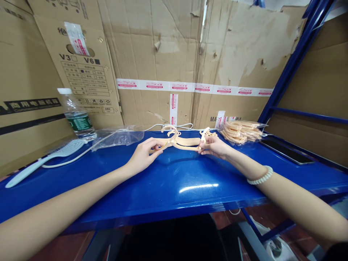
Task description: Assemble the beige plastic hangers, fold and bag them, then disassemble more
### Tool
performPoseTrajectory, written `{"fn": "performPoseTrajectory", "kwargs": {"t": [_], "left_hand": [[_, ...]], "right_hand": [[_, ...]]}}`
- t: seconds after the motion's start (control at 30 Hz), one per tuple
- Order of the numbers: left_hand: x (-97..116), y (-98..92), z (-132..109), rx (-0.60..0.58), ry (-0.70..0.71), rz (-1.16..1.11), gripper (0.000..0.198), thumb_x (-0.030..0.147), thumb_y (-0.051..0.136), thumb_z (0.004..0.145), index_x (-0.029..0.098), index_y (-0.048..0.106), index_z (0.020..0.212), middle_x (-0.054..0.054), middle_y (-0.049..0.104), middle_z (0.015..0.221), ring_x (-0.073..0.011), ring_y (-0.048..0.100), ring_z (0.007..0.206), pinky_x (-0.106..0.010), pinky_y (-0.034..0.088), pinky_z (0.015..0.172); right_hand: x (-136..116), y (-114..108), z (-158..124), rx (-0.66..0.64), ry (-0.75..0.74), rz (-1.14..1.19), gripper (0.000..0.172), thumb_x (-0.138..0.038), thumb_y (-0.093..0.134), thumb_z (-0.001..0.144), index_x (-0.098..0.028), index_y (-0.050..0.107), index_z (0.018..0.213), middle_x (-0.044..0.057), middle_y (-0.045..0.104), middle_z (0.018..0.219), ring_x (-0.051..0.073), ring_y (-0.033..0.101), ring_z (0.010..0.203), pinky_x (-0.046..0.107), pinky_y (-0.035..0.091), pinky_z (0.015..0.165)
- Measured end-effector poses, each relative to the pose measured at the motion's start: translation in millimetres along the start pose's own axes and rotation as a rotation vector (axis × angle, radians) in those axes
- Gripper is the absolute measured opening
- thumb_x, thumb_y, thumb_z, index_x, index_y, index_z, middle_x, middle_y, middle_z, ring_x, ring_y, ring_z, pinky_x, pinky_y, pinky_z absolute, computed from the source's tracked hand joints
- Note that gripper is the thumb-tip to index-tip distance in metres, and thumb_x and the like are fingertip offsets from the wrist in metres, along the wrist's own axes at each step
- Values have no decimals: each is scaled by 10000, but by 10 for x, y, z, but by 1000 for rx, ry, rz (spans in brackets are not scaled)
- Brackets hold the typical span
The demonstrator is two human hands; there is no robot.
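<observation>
A beige plastic clothes hanger (187, 147) is held level just above the blue table, its hook pointing up and away. My left hand (144, 154) is closed around the hanger's left arm, thumb below and fingers on top. At the other end, my right hand (214, 145) pinches the right arm, and a pale strip-like part sticks up from between its fingers. Just behind, more beige hanger parts (187, 141) lie on the table, partly hidden by the held hanger and my right hand.
A clear bag of beige hangers (239, 132) lies at the right, beside a dark phone (286, 150). On the left are a water bottle (78, 121), a pale hairbrush (65, 149), a white cable and a crumpled plastic bag (119, 137). Cardboard (152, 108) walls the back.
</observation>
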State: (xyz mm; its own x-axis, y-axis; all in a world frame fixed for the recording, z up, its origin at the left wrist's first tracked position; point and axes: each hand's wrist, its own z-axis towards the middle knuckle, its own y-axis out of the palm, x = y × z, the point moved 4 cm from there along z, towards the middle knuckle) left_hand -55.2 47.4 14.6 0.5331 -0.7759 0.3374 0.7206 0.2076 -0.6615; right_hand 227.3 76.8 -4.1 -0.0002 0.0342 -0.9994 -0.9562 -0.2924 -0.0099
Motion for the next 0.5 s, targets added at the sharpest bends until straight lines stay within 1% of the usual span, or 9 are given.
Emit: {"fn": "performPoseTrajectory", "kwargs": {"t": [0.13,0.27,0.43,0.5], "left_hand": [[16,1,6,-2,-12,-9,138,222,594,850,206,680,957,-5,606,815,-158,575,739,-284,497,726],[35,9,6,5,-35,-23,165,255,577,864,195,690,968,-8,595,802,-149,568,711,-262,501,668],[35,4,-5,18,-73,-27,217,285,553,880,214,695,1029,-2,573,780,-137,564,681,-233,500,596],[24,0,-7,25,-88,-20,228,289,559,875,209,696,1038,-1,564,770,-135,566,671,-230,501,577]], "right_hand": [[-6,-13,5,60,-39,-21,275,-159,842,658,-178,568,666,28,688,609,131,667,556,214,590,539],[-21,-18,2,105,-84,-19,289,-167,839,668,-188,551,684,29,686,606,123,646,534,212,575,522],[-58,4,-18,119,-128,14,275,-206,840,665,-188,568,701,32,686,638,149,668,595,260,591,591],[-82,23,-35,116,-153,37,255,-239,835,669,-189,601,758,22,689,676,152,676,631,274,593,633]]}}
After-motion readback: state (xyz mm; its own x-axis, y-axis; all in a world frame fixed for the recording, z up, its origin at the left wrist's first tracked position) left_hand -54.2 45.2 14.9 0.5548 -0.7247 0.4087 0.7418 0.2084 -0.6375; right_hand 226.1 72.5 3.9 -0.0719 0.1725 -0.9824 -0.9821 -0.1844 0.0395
